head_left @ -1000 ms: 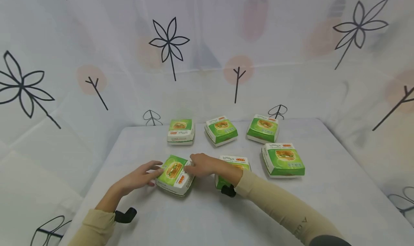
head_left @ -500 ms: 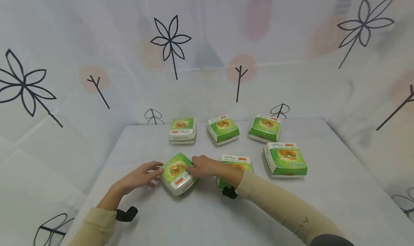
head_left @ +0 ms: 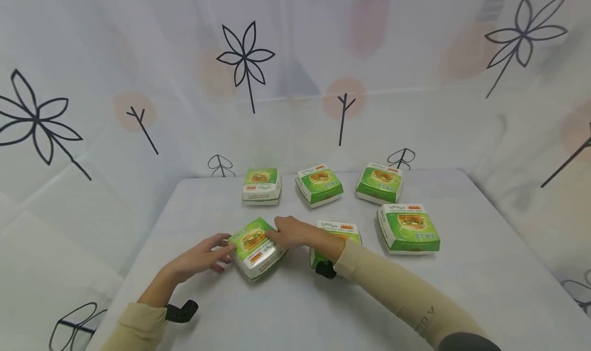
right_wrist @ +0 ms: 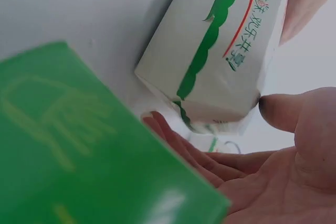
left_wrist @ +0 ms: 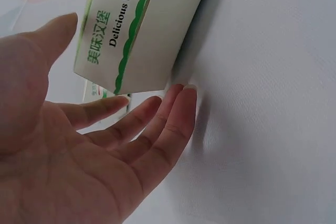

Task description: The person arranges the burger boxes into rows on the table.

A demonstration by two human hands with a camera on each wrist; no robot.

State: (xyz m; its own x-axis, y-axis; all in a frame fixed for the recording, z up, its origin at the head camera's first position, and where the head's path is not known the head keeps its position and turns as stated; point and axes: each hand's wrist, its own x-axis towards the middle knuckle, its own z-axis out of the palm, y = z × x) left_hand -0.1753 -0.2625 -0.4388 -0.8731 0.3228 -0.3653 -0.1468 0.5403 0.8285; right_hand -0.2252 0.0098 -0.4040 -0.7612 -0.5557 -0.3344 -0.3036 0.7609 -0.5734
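A green-and-white hamburger box (head_left: 251,248) sits turned at an angle on the white-covered table, its printed burger facing up. Beside its left corner is my left hand (head_left: 199,258); in the left wrist view a small gap separates the thumb (left_wrist: 60,35) from the carton, and the fingers reach out loosely. My right hand (head_left: 294,232) is at the opposite corner. There the thumb (right_wrist: 281,111) touches the box's edge in the right wrist view, while the other fingers extend loosely alongside. Another hamburger box (head_left: 341,229) is partly hidden under my right forearm.
Along the back of the table stand three more hamburger boxes: one at left (head_left: 261,187), one in the middle (head_left: 319,186) and one at right (head_left: 379,183). A further box (head_left: 409,229) lies to the right. A patterned cloth (head_left: 295,125) hangs behind the table.
The box between my hands has turned and shifted slightly right since a second ago, with little movement in the last half second. My left fingers have drawn slightly away from it.
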